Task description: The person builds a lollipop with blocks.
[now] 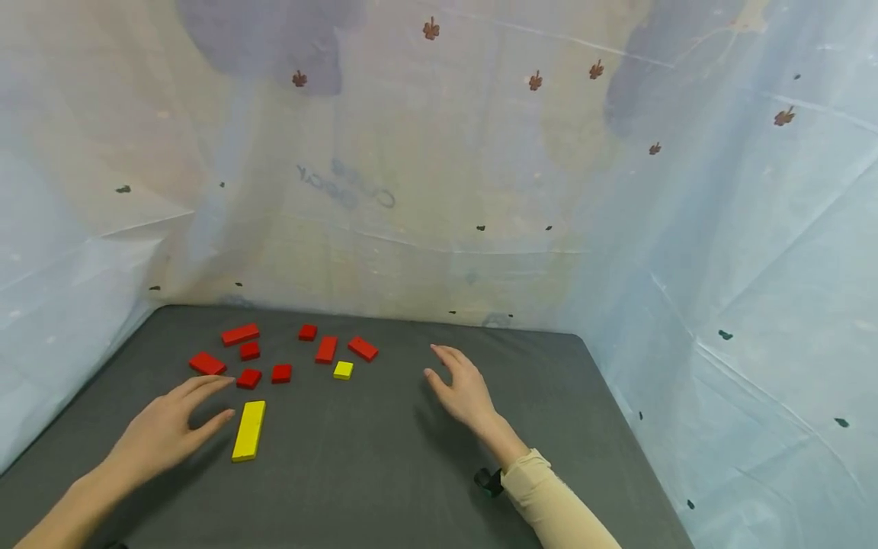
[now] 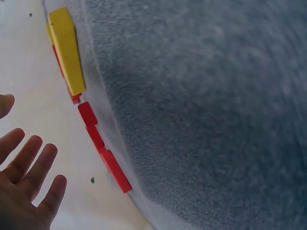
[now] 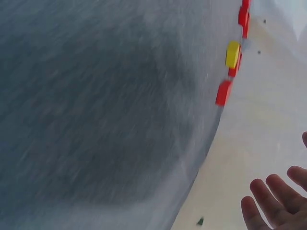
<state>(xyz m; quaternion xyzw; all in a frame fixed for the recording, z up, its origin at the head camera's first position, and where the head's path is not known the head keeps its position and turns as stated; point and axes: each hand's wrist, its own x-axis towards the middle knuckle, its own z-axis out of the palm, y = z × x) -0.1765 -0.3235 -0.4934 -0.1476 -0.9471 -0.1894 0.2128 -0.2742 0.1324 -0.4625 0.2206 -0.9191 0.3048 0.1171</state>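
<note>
My left hand (image 1: 165, 431) hovers over the left part of the table, fingers relaxed and holding nothing. Close to its thumb lies a long yellow block (image 1: 248, 431), which also shows in the left wrist view. Several red blocks (image 1: 207, 364) of short and longer shapes lie scattered beyond the fingertips. A small yellow block (image 1: 343, 370) sits near the red ones toward the middle. My right hand (image 1: 464, 389), also without anything in it, is held above the table to the right of the blocks, thumb apart from the fingers.
The dark grey table (image 1: 343, 473) has its far edge against a pale printed sheet (image 1: 439, 191) that hangs behind and along both sides. A black band (image 1: 488, 482) is at my right wrist, by the cream sleeve (image 1: 549, 496).
</note>
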